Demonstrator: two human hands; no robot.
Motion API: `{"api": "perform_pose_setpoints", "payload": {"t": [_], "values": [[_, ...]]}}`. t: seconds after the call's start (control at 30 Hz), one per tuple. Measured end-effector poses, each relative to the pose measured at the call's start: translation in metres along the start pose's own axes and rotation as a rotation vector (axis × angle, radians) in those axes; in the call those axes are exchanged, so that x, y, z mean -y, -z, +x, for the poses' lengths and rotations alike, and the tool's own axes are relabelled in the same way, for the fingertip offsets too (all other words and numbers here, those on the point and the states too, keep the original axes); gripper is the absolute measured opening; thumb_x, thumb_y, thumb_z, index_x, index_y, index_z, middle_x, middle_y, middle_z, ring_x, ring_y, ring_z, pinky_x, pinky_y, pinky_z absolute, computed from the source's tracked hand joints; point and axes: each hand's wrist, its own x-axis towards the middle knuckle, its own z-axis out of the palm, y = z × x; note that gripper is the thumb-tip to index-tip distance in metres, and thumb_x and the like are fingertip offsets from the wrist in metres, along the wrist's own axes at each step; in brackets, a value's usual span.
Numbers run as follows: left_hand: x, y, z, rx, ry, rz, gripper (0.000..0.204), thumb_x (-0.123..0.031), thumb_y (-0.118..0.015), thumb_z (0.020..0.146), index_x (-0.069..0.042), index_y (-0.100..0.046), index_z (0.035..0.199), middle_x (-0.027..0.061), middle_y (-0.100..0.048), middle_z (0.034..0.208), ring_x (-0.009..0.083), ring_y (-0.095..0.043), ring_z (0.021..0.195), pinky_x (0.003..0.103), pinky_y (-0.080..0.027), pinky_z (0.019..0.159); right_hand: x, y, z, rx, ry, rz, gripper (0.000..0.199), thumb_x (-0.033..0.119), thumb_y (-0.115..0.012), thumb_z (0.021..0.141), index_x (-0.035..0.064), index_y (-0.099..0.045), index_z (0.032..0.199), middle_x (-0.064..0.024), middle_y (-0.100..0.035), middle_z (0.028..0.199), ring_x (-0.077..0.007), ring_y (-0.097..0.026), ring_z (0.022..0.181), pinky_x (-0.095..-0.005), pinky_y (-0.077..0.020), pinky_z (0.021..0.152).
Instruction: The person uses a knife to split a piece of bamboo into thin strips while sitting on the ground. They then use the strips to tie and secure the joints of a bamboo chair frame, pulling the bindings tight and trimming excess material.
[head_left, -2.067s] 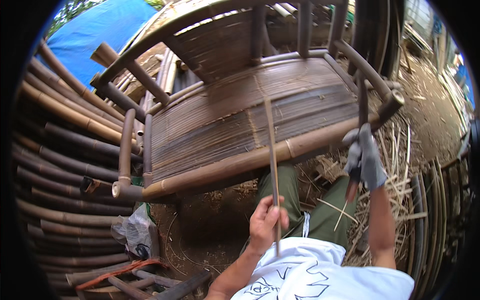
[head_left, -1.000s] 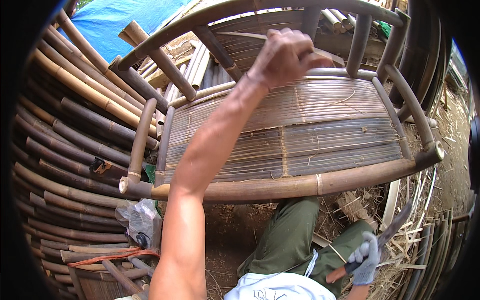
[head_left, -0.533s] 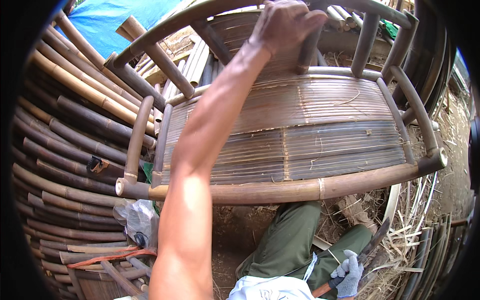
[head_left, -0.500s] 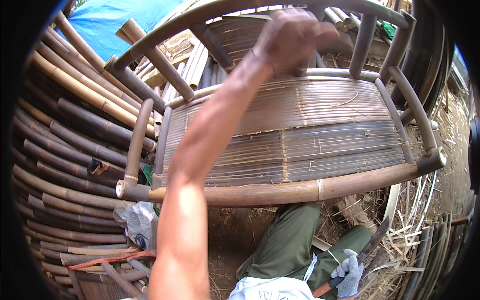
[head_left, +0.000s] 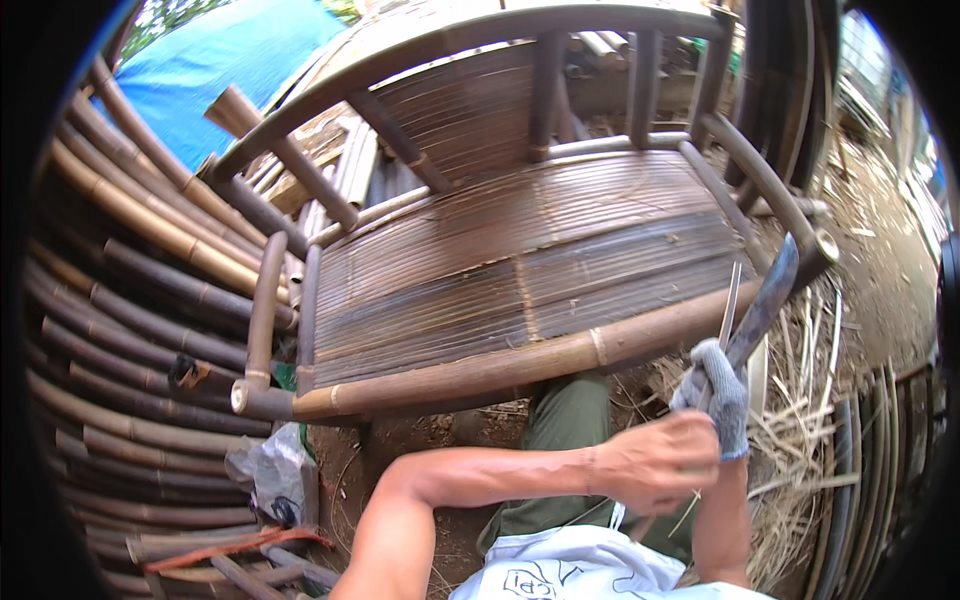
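Note:
My right hand, in a grey knit glove, is closed round a large knife like a machete, its broad dark blade pointing up and away. Beside the blade a thin pale bamboo strip rises from the glove, apparently split in two at its top. My bare left hand is closed just below the glove, slightly blurred. The strip seems to run through its fingers, with a thin end showing underneath. In front of me stands a dark bamboo bench with a slatted seat, armrests and a backrest.
Many dark bamboo poles are stacked along the left. A clear plastic bag and an orange strap lie near them. Pale shavings cover the ground at right, by more upright poles. A blue tarp hangs at the far left.
My left hand has come back from over the bench's backrest to the glove. My right hand has lifted the knife from beside my leg. The view has shifted slightly.

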Motion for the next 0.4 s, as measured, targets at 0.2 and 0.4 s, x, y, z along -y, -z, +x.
{"api": "perform_pose_setpoints", "payload": {"t": [0.2, 0.4], "values": [[-0.016, -0.013, -0.031, -0.566, 1.18, -1.271, 0.043, -0.024, -0.048, 0.108, 0.004, -0.046, 0.141, 0.0093, -0.064, 0.103, 0.0159, -0.066, 0.075, 0.03, -0.061, 0.072, 0.022, 0.008, 0.019, -0.126, 0.239, -0.195, 0.022, 0.027, -0.062, 0.1, 0.0064, -0.063, 0.093, 0.0003, -0.05, 0.059, -0.0114, -0.052, 0.045, -0.0279, -0.0475, 0.041], [-0.01, -0.029, -0.026, -0.474, 1.138, -1.45, 0.042, -0.029, -0.049, 0.108, -0.003, -0.049, 0.141, 0.007, -0.061, 0.094, 0.0117, -0.06, 0.064, 0.023, -0.056, 0.053, 0.025, 0.044, 0.036, -0.228, 0.407, -0.613, 0.034, 0.036, -0.065, 0.099, 0.0026, -0.072, 0.094, -0.005, -0.063, 0.07, -0.0151, -0.061, 0.063, -0.0391, -0.0593, 0.068]]}}
